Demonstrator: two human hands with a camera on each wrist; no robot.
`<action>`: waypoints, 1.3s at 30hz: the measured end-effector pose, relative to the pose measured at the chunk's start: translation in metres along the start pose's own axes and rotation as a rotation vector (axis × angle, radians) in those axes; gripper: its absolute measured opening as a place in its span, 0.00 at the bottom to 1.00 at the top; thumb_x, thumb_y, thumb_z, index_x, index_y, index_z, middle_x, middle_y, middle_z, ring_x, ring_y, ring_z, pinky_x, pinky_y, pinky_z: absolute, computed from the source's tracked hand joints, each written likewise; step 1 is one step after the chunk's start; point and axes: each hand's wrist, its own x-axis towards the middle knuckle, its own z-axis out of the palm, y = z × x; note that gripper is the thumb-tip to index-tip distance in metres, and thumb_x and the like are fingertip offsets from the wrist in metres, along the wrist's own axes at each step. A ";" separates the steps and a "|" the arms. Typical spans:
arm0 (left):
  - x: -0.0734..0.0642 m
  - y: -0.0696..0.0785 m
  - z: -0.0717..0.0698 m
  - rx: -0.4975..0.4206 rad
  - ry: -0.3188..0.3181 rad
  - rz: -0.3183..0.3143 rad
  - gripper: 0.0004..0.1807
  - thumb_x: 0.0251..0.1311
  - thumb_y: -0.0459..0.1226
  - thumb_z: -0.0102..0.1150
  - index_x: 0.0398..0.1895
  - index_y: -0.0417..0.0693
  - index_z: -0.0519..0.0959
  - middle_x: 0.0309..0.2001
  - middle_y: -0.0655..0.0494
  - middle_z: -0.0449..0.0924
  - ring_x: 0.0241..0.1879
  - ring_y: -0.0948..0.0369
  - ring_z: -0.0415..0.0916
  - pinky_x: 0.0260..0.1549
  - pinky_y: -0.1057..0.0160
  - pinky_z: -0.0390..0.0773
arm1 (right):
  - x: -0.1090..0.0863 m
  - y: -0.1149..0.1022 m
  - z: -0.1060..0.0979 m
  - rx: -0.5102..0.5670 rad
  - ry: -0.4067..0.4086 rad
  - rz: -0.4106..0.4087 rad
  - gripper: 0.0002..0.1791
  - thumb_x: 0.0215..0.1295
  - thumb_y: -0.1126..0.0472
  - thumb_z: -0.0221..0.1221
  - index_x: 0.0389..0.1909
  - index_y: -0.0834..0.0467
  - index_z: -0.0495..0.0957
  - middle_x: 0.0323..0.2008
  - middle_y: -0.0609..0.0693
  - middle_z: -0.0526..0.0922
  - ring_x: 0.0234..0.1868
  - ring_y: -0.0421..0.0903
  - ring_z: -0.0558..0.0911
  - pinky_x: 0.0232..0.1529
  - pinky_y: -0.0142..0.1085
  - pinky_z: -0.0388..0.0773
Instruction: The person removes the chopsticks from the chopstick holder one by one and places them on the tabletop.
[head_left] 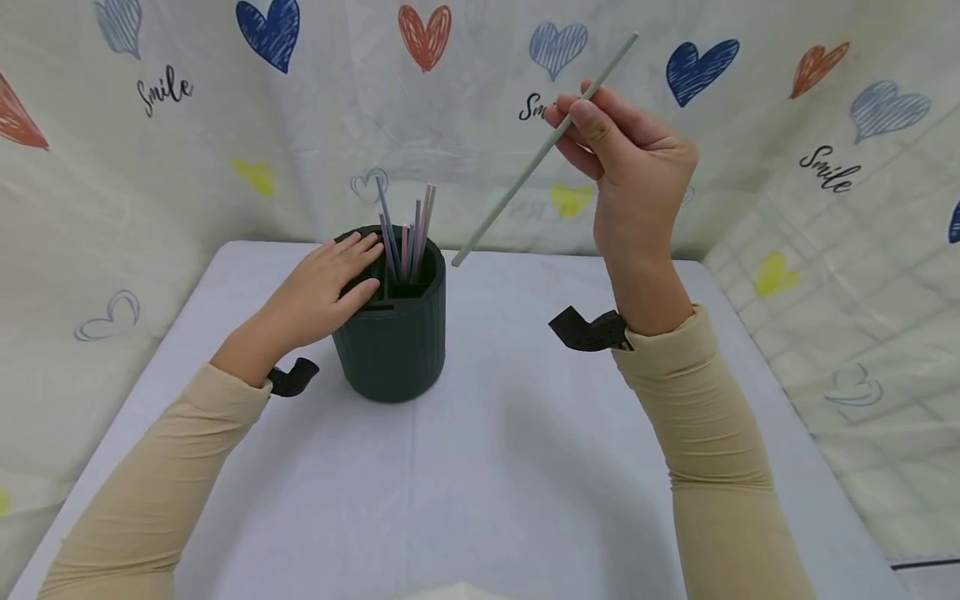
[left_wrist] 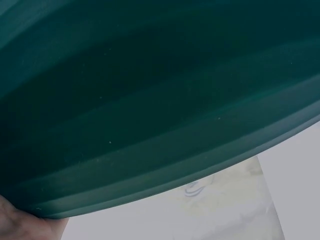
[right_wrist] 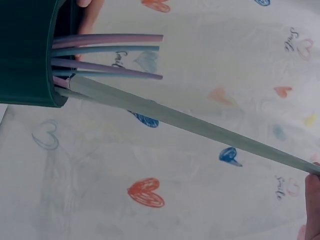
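Observation:
My right hand (head_left: 637, 154) pinches a long pale green straw (head_left: 525, 177) between thumb and fingers. It slants down to the left, its lower end just right of the dark green pen holder (head_left: 390, 354). In the right wrist view the straw (right_wrist: 190, 123) stretches from the holder's mouth to the fingertips at the right edge. My left hand (head_left: 326, 283) rests on the holder's left rim, fingers laid over the top and thumb near a divider. The holder's ribbed wall (left_wrist: 160, 100) fills most of the left wrist view.
Several pink, purple and blue straws (head_left: 408, 237) stand upright in the holder's right compartment. The holder is on a white-covered table (head_left: 450, 483). Behind and beside it hangs a pale curtain (head_left: 480, 158) printed with hearts and words. Each wrist wears a black mount (head_left: 588, 331).

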 end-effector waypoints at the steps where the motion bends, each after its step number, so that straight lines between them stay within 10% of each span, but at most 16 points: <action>1: 0.000 0.000 0.000 -0.002 0.003 0.000 0.32 0.77 0.47 0.40 0.78 0.44 0.54 0.80 0.47 0.48 0.80 0.46 0.42 0.79 0.43 0.41 | 0.002 0.000 -0.002 0.002 0.000 0.000 0.14 0.50 0.75 0.71 0.40 0.73 0.86 0.28 0.60 0.88 0.33 0.52 0.90 0.41 0.38 0.87; 20: -0.003 -0.006 0.007 0.010 0.026 -0.004 0.32 0.77 0.46 0.41 0.78 0.44 0.55 0.80 0.47 0.50 0.80 0.47 0.43 0.79 0.43 0.42 | 0.006 0.060 -0.056 -0.340 -0.142 0.370 0.10 0.57 0.66 0.70 0.40 0.64 0.89 0.30 0.49 0.90 0.34 0.44 0.90 0.41 0.33 0.87; 39: -0.004 0.003 0.004 0.015 0.022 0.006 0.32 0.77 0.47 0.39 0.78 0.44 0.55 0.79 0.46 0.50 0.80 0.46 0.43 0.78 0.42 0.43 | 0.004 0.108 -0.081 -0.418 -0.160 0.680 0.13 0.63 0.66 0.66 0.47 0.68 0.84 0.30 0.48 0.90 0.34 0.43 0.90 0.40 0.32 0.87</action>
